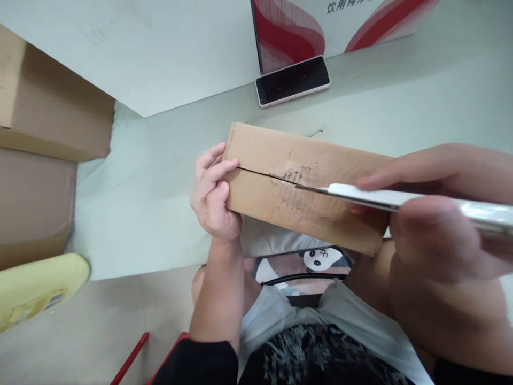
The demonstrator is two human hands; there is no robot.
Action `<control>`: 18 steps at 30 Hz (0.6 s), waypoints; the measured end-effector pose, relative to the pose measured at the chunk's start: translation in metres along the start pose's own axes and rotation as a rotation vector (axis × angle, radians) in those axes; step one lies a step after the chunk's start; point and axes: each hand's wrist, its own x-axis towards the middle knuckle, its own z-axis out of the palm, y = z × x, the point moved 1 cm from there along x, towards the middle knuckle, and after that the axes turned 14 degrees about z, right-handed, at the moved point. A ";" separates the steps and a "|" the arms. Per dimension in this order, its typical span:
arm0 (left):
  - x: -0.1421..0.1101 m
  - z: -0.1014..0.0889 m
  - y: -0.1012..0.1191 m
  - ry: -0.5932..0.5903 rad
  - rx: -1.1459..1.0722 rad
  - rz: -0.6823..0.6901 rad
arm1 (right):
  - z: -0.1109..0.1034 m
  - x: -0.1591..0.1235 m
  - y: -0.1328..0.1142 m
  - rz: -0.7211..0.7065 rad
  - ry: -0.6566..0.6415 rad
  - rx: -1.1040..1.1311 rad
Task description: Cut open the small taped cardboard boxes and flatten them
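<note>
My feed: left hand [216,200] at nine o'clock, fingers curled around one end of the cardboard box [308,166]. Box mid-view above the counter [136,198]; smartphone [294,81] towards twelve. Dark slit from that end to the scuffed middle, flaps closed; I judge cutting half done, three-o'clock side left. Utility knife [380,197], tip at the seam, gripped in the right hand [444,232] at three.

Right fingers [430,222] blurred; knife [374,194] rear out of view

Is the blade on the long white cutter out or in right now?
Out. A thin grey metal blade projects beyond the front end of the long white cutter, over the brown rectangular cardboard box.
</note>
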 end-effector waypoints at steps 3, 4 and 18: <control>-0.002 -0.001 -0.001 -0.006 0.018 0.004 | 0.006 0.002 -0.004 -0.056 -0.026 -0.016; -0.002 -0.002 -0.001 -0.006 0.021 0.002 | 0.007 0.003 -0.005 -0.045 -0.032 -0.020; 0.000 -0.003 0.010 -0.010 0.070 0.049 | 0.010 0.006 0.001 -0.154 -0.116 0.000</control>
